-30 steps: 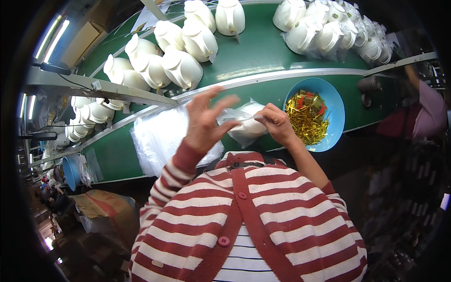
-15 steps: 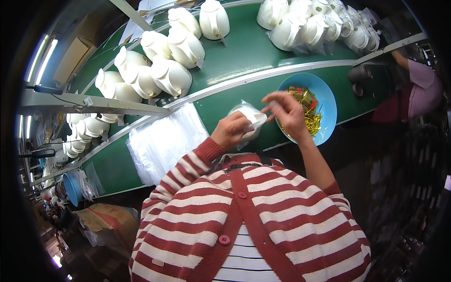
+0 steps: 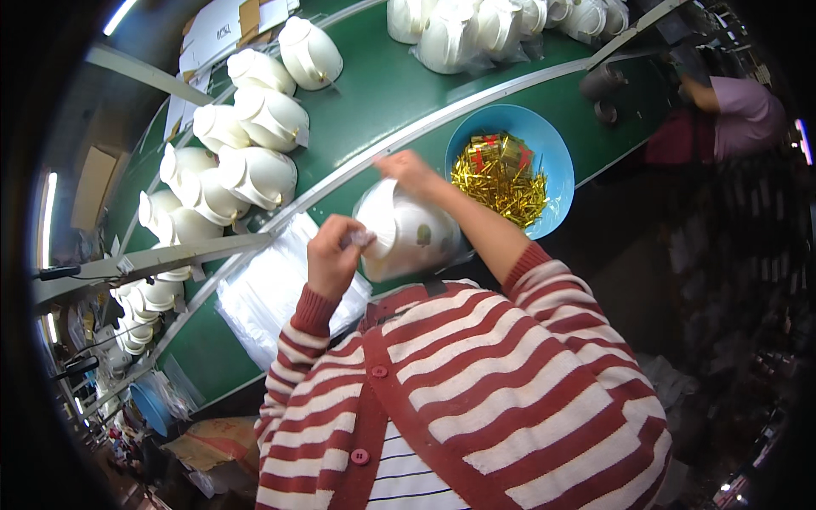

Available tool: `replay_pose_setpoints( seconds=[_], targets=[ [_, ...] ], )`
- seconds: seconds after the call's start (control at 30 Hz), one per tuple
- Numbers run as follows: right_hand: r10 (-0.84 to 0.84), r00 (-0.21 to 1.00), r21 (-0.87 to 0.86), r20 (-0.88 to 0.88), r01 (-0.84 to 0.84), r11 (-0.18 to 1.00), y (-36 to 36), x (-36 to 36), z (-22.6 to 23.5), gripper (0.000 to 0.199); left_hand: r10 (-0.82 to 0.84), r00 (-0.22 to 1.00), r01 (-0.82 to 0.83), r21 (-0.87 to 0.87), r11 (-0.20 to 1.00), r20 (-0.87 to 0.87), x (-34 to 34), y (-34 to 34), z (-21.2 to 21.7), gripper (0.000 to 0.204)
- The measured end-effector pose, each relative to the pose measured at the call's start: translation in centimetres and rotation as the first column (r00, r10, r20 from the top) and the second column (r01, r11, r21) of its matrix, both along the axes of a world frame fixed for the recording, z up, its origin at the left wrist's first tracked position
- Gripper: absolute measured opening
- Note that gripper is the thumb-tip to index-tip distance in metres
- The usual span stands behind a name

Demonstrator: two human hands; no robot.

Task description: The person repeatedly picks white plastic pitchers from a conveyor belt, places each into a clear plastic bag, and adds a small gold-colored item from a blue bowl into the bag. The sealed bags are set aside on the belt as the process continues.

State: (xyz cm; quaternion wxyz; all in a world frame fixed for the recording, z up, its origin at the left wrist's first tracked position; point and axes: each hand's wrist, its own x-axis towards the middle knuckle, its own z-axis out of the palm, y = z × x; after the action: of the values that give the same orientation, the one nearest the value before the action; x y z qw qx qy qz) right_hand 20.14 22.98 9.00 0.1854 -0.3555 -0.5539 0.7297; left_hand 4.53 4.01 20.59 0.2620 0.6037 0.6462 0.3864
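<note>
In front of me on the green bench stands a white jug (image 3: 418, 245) with a leaf-like mark, inside a clear plastic bag (image 3: 459, 257). My left hand (image 3: 334, 255) is closed at the jug's left side, pinching a crumpled bit of the bag. At the far side of the jug, my right hand (image 3: 411, 176) has its fingers drawn together at the bag's upper edge; its fingertips are slightly blurred. Right of the jug, beside my right forearm, is a blue bowl (image 3: 557, 191) of loose gold twist ties (image 3: 501, 191) and bundled ones.
A stack of clear bags (image 3: 263, 293) lies to the left. Several white jugs (image 3: 259, 177) stand beyond the metal rail (image 3: 433, 125), and bagged jugs (image 3: 455, 38) stand at the far right. A metal bar (image 3: 191, 252) crosses the left side. Another person (image 3: 744, 115) works at the right.
My right hand has moved left from beside the bowl to the jug's far side. My left hand has shifted to the jug's left, pinching the bag. The jug shows more fully; the view has turned.
</note>
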Motion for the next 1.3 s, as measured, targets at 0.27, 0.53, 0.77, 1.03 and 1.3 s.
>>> replay_pose_setpoints(
  seconds=[0.27,0.53,0.77,1.03,1.3],
  targets=[
    [0.249,0.871,0.056,0.423,-0.3,0.952,-12.6,9.1,8.9,0.034,0.234,0.943,-0.195,-0.177,0.965,0.238,3.6,2.9,-2.4,0.013],
    [-0.667,0.411,0.77,0.621,-0.161,0.617,-2.1,19.4,-6.4,0.018,0.135,0.986,-0.116,-0.187,0.976,0.093,1.6,1.1,-2.8,0.012],
    [-0.523,0.457,0.599,0.719,-0.027,0.8,0.3,23.2,-8.7,0.014,0.024,0.999,-0.026,-0.053,0.998,-0.036,1.7,-0.6,-2.9,0.022],
    [-0.572,0.493,0.741,0.655,-0.271,0.614,-1.4,17.0,3.0,0.016,0.137,0.943,-0.154,-0.034,0.987,-0.303,1.4,-3.2,-2.7,0.025],
    [0.047,0.985,0.708,0.165,-0.152,0.69,-8.3,1.6,8.6,0.012,0.084,0.887,-0.042,0.102,0.994,-0.454,0.9,-3.5,-3.2,0.02]
  ],
)
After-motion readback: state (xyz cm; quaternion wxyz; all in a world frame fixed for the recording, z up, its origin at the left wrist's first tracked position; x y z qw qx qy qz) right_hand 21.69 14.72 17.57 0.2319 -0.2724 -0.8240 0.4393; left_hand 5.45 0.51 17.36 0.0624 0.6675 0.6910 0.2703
